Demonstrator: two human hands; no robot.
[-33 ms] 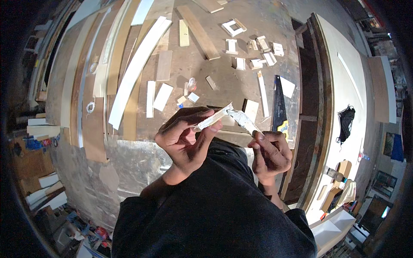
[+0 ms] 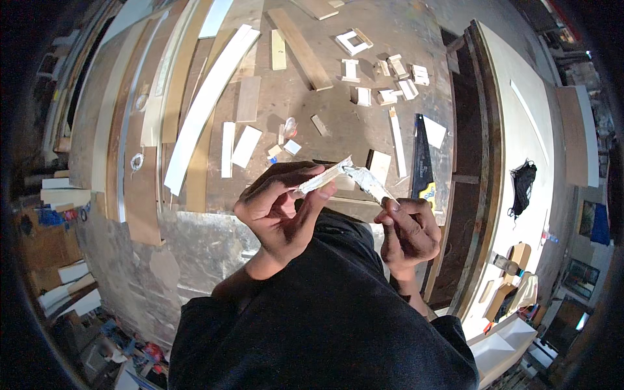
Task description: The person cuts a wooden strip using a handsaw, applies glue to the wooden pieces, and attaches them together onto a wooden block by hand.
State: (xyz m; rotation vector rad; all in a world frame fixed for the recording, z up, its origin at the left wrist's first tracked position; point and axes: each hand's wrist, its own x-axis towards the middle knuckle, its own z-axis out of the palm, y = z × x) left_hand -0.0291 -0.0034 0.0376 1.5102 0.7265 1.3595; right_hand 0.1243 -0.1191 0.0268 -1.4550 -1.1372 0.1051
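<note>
Between the fingers and thumb of my left hand (image 2: 279,211) is a small pale wood piece (image 2: 325,177), tilted up to the right. My right hand (image 2: 409,235) pinches the lower end of a flat, narrow stick smeared with white (image 2: 367,182). The stick's upper end meets the wood piece near its top corner; whether they press together I cannot tell. Both hands are raised in front of my dark shirt, at the near edge of the workbench (image 2: 351,140). Just beyond them lies a pale wood block (image 2: 379,164), partly hidden.
A handsaw (image 2: 422,156) with a yellow-and-black handle lies to the right. Several small assembled wood pieces (image 2: 396,65) sit at the far right. Long boards (image 2: 211,104) cover the left side. A black mesh item (image 2: 522,188) rests on the pale side table (image 2: 517,130).
</note>
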